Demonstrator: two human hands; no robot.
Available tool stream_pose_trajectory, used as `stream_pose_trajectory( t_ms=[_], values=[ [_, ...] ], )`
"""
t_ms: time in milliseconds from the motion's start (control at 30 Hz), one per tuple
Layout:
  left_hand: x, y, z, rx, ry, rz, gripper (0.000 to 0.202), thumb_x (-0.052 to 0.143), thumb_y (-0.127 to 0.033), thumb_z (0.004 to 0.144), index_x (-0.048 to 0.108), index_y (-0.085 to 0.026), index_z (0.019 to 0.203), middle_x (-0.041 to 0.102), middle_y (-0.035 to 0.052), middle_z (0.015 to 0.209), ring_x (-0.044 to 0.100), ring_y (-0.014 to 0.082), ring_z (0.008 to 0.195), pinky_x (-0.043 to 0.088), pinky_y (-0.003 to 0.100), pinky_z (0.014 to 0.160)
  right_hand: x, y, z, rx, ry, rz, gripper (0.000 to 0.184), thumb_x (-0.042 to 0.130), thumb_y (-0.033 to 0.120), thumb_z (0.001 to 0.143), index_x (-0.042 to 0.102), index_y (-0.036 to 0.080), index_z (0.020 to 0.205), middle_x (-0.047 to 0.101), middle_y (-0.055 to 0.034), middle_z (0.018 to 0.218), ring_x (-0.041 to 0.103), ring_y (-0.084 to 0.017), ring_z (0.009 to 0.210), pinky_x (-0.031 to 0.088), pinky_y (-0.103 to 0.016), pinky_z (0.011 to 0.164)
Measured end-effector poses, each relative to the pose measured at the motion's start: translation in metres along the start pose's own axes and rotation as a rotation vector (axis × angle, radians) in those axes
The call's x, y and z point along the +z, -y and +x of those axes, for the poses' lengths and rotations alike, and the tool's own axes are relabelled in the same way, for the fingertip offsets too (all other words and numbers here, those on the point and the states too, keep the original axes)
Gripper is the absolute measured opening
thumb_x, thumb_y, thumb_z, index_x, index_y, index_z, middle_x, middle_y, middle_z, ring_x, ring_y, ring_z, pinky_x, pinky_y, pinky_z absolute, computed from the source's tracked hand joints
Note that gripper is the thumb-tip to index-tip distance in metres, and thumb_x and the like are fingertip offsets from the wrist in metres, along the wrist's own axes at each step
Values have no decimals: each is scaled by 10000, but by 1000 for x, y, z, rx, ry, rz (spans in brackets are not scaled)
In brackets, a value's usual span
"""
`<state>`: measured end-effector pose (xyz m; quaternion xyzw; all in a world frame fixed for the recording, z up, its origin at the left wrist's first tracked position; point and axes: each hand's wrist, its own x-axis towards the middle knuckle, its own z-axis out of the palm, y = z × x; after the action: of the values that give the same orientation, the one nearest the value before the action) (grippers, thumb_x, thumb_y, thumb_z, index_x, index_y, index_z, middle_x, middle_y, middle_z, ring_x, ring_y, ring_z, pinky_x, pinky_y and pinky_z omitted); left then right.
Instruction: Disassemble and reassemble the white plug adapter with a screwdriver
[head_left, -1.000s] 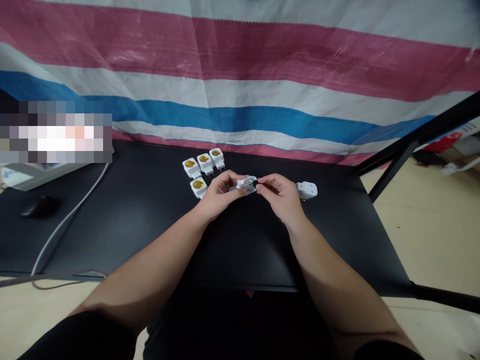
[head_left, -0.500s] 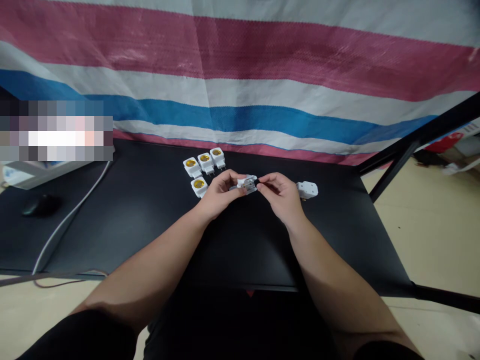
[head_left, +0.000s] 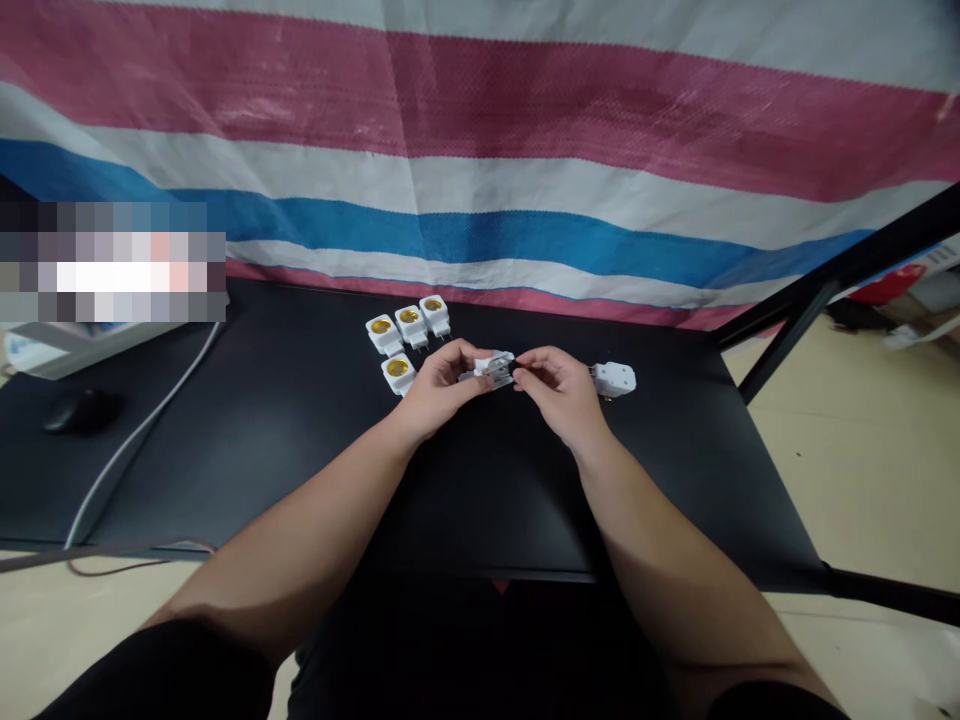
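Over the middle of the black table (head_left: pixel 262 440) my left hand (head_left: pixel 437 388) is closed around a small white plug adapter (head_left: pixel 495 368). My right hand (head_left: pixel 559 388) is pinched on a thin dark tool (head_left: pixel 516 371) whose tip touches the adapter's right side. Several white adapters with yellow sockets (head_left: pixel 407 335) stand in a cluster just left of my left hand. One more white adapter (head_left: pixel 615 379) lies on the table just right of my right hand.
A striped red, white and blue tarp (head_left: pixel 480 150) hangs behind the table. A black mouse (head_left: pixel 79 410) and a grey cable (head_left: pixel 135 440) lie at the left. A black metal frame (head_left: pixel 825 290) rises at the right.
My right hand's fingers have shifted slightly on the tool against the adapter. Otherwise nothing has moved.
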<state>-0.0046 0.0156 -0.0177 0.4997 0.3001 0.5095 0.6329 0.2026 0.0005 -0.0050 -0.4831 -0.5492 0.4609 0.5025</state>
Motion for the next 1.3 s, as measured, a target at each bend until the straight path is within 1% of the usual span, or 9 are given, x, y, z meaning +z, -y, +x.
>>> stream_pose_trajectory(
  t_ms=[200,367,467,600,700,800,967,1100,1300],
  values=[
    [0,0,0,16,15,29,296,942,-241,817,741,-186,1026,819,65,1144,755,190,1013,588,368,970,0,-4,0,10,-2,30,183,852,365,862,754,245,960,768,-33,909,750,-207,808,666,-451,831],
    [-1,1,0,4,24,-19,301,951,-219,804,736,-183,1012,822,52,1131,758,173,1010,595,334,950,0,-4,-1,1,-1,1,192,842,378,874,748,241,969,782,-42,924,763,-216,834,669,-461,863],
    [0,1,0,-6,25,-44,307,950,-201,793,729,-176,1005,818,50,1126,762,174,1015,615,325,935,0,-4,-1,11,-3,1,220,846,397,854,739,239,962,803,-49,952,775,-227,871,663,-461,883],
    [0,-1,0,-44,35,-90,296,929,-201,797,723,-172,1007,803,49,1090,766,187,996,664,320,863,0,-3,-1,16,28,59,217,842,379,839,688,249,918,822,-44,1016,791,-243,994,639,-482,992],
    [0,-4,-1,-88,41,-116,282,905,-213,808,727,-174,1022,799,52,1084,771,188,978,685,310,815,0,0,0,30,61,99,216,840,356,835,659,256,897,820,-33,1023,783,-242,1034,610,-484,1041],
    [1,-7,-2,-109,40,-138,276,892,-195,795,724,-175,1013,802,48,1075,777,182,965,693,305,820,1,2,0,61,64,150,239,857,354,813,659,259,906,812,-29,1044,770,-231,1027,601,-461,1030],
    [4,-12,-3,-138,57,-184,257,873,-167,790,732,-174,1005,803,33,1000,782,163,912,686,282,804,2,2,-1,91,116,210,255,844,338,822,694,263,1013,788,-13,1024,743,-200,966,602,-416,962],
    [4,-13,-3,-156,57,-184,260,876,-173,786,735,-171,1005,799,32,974,778,158,879,683,284,796,2,2,-1,66,146,190,235,826,328,838,724,259,1038,773,-14,1001,729,-194,944,598,-402,922],
    [3,-12,-4,-171,74,-197,252,881,-185,803,736,-178,1010,791,34,1008,782,168,923,687,296,813,0,6,-1,19,151,153,214,817,315,846,745,261,1041,785,-29,1017,734,-209,961,617,-414,904]
  ],
)
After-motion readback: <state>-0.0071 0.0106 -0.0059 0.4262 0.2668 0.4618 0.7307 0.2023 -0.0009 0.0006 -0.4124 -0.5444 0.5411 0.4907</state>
